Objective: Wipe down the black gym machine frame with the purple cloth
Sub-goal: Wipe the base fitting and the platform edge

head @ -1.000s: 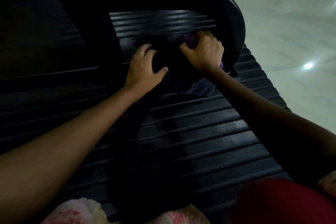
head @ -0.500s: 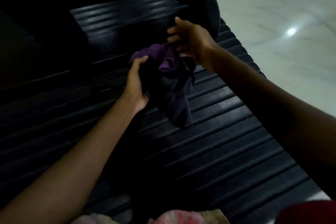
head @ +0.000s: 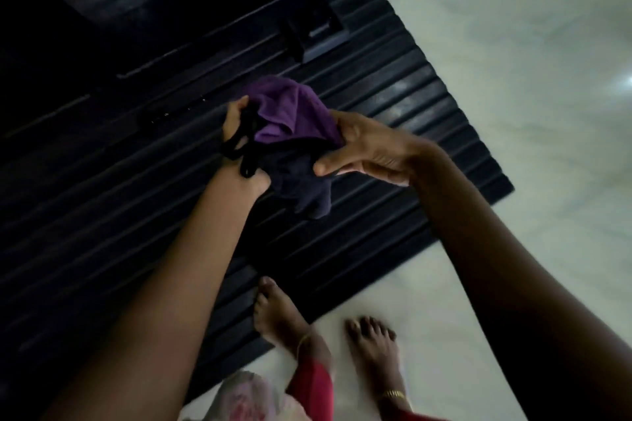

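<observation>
Holding: left hand (head: pixel 239 143) and right hand (head: pixel 367 150) both grip the purple cloth (head: pixel 290 113), bunched.
Room: pale floor (head: pixel 513 79) beyond ribbed black mat (head: pixel 393 106) edge.

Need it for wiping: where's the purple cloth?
Mid-frame in the head view, the purple cloth is held between left hand and right hand, above the ribbed black mat.

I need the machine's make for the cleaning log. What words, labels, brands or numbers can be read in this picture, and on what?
None can be read. The black gym machine frame is dark and shows no legible label.
The purple cloth, held between the left hand and right hand, bears no print.
The ribbed black mat shows only grooves.
</observation>
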Motion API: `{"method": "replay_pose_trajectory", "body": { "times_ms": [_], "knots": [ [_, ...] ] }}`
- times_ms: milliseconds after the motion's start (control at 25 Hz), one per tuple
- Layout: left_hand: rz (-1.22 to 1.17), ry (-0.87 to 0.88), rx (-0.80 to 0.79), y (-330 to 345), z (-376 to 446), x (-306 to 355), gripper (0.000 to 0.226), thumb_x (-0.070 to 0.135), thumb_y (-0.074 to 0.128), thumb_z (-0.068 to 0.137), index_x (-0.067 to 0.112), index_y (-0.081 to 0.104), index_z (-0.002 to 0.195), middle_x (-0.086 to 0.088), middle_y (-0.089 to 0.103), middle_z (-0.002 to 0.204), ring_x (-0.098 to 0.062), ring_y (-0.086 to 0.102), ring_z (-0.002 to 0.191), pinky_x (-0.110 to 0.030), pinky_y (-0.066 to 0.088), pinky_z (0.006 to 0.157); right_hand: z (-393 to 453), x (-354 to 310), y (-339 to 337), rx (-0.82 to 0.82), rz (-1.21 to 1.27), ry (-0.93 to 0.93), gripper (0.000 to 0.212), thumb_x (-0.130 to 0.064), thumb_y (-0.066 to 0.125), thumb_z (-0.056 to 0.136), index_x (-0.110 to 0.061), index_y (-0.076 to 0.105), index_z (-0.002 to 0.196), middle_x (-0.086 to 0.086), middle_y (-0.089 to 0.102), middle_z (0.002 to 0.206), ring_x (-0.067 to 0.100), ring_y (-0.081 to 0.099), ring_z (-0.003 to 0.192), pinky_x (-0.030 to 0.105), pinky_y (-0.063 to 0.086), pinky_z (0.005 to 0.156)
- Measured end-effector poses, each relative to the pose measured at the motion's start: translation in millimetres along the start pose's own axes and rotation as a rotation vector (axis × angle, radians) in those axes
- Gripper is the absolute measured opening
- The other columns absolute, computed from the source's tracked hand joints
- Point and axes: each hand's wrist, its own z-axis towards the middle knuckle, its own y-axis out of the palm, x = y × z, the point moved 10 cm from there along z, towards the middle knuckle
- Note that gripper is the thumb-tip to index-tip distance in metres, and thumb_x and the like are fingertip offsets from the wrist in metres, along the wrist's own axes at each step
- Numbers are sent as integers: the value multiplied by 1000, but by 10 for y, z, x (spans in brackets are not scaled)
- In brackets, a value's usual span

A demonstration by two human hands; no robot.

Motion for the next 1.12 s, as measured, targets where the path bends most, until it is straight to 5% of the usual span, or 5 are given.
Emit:
{"method": "replay_pose_trajectory", "body": {
  "times_ms": [200,440,760,920,1120],
  "knots": [
    [-570,-120,-319,629,-1288,549,65,65,19,95,25,52,134,-10,56,134,-26,56,113,-36,51,86,-1116,-125,-91,537,296,-4,18,-15,71,83,-5,68,97,10,74,90,20,70,80,32,57,76],
    [-383,-138,-354,760,-2473,1026,57,58,51,85,15,62,121,-12,68,116,-25,64,106,-35,50,79,-2395,-524,-127,741,634,186,39,-47,60,88,-14,64,108,6,69,99,24,65,90,35,54,71],
    [-526,-101,-481,1031,-3999,2028,56,56,42,90,16,59,126,-11,66,118,-28,63,106,-39,50,82,-3967,-1635,107,571,1046,-107,19,-24,53,92,-8,63,87,2,66,66,12,64,57,22,53,50],
    [-681,-98,-634,1251,-4867,2643,52,49,45,86,11,67,113,-15,67,115,-28,68,98,-38,58,73,-4644,-2228,309,412,821,-182,19,-22,53,88,-12,67,96,5,68,81,14,65,67,24,53,54],
    [-482,146,-635,1264,-5780,3299,42,41,42,92,12,66,109,-8,72,106,-15,70,91,-29,54,76,-5372,-2909,-10,777,422,-186,22,-17,52,95,-5,61,111,6,61,86,15,59,71,21,48,54]
  ]
}}
